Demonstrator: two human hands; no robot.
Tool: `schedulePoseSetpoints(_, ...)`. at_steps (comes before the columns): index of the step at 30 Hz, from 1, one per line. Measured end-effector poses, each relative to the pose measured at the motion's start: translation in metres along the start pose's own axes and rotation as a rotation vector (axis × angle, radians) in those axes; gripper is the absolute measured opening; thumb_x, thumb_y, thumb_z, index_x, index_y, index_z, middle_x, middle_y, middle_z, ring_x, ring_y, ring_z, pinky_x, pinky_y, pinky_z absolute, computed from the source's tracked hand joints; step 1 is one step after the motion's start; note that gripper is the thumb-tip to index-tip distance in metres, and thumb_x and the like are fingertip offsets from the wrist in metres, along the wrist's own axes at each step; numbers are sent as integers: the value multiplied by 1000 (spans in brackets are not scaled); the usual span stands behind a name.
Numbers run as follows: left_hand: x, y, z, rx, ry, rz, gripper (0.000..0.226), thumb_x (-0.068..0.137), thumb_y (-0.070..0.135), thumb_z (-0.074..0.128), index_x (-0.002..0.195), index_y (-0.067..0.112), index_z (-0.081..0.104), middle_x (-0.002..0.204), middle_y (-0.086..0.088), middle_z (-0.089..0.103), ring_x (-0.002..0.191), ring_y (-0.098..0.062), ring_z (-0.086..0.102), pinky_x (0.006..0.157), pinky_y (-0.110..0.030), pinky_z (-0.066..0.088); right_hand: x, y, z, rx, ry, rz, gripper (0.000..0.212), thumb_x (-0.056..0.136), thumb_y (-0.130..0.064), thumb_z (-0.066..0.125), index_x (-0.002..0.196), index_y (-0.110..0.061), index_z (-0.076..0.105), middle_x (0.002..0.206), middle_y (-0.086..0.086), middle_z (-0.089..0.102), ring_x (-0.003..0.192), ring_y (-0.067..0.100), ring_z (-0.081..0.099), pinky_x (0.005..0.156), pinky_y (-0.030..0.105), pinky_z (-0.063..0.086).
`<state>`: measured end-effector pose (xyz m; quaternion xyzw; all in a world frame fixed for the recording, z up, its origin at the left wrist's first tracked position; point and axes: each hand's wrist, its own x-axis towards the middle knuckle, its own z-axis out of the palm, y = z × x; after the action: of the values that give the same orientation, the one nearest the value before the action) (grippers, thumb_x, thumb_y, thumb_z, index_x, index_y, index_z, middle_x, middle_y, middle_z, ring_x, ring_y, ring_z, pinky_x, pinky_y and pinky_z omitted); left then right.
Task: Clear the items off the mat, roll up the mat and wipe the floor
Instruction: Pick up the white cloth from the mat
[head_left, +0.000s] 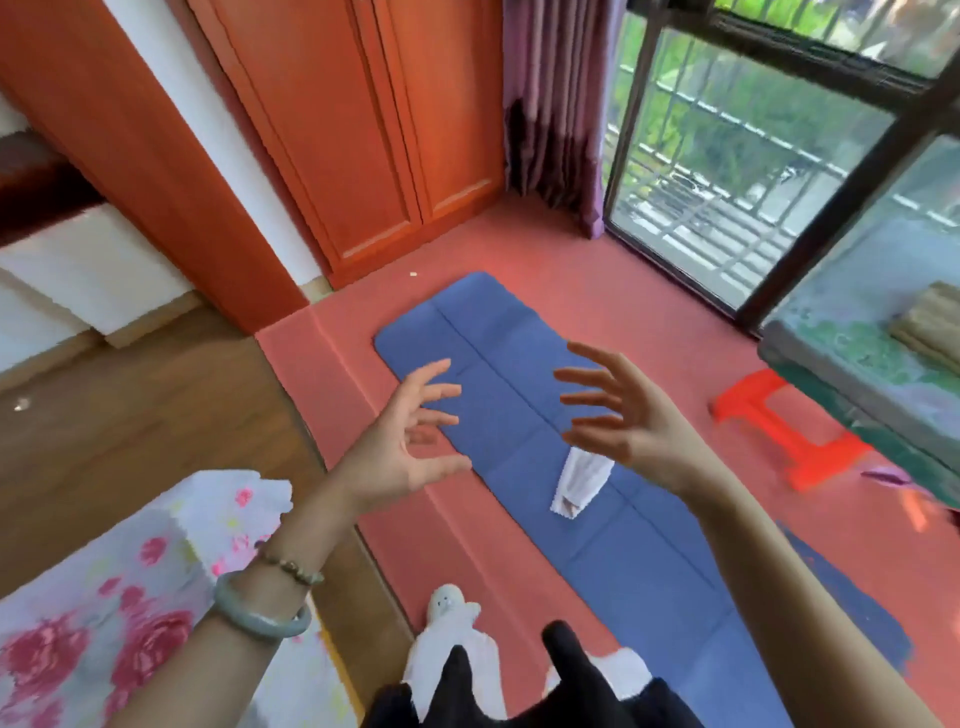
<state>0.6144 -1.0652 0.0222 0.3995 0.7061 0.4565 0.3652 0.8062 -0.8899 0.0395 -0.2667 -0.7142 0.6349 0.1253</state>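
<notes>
Closest in, the person's dark-clothed legs (571, 660) stood on the red floor (597, 270), where the blue mat (498, 395) lay flat and unrolled, stretching beneath and beyond both hands. The left hand (410, 441) and right hand (618, 415) hovered above it, fingers spread and released, holding nothing. A small white cloth (579, 480) lay on the mat just below the right hand. Clearing therefore looked unfinished, and rolling the mat and wiping the floor appeared not yet begun.

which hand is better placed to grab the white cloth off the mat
Right, likely: the right hand, open, overlaps the white cloth; the left hand hovers farther off, at the left edge of the blue mat.
</notes>
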Motion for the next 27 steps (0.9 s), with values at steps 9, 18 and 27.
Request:
schedulePoseSetpoints(9, 99, -20, -8, 69, -382, 23, 85, 63, 28, 80, 129, 54, 32, 131, 19, 49, 110, -6, 58, 89, -24, 48, -4, 22, -3, 55, 374, 160, 73, 76, 5, 69, 125, -43, 44, 125, -7, 59, 108, 7, 60, 91, 34, 52)
schedulePoseSetpoints(18, 182, -74, 48, 92, -498, -98, 80, 66, 24, 79, 127, 51, 34, 128, 19, 50, 105, -3, 59, 86, -23, 48, 16, 96, -44, 116, 575, 287, 64, 79, 4, 68, 123, -37, 46, 117, -10, 61, 101, 4, 62, 79, 18, 51)
schedulePoseSetpoints(27, 306, -232, 133, 229, -480, -304, 65, 81, 17, 72, 134, 29, 37, 126, 7, 49, 104, -11, 58, 74, -22, 48, 90, 294, -66, 161, 795, 542, 42, 79, -6, 69, 114, -26, 56, 111, 3, 65, 93, 17, 65, 73, 25, 52)
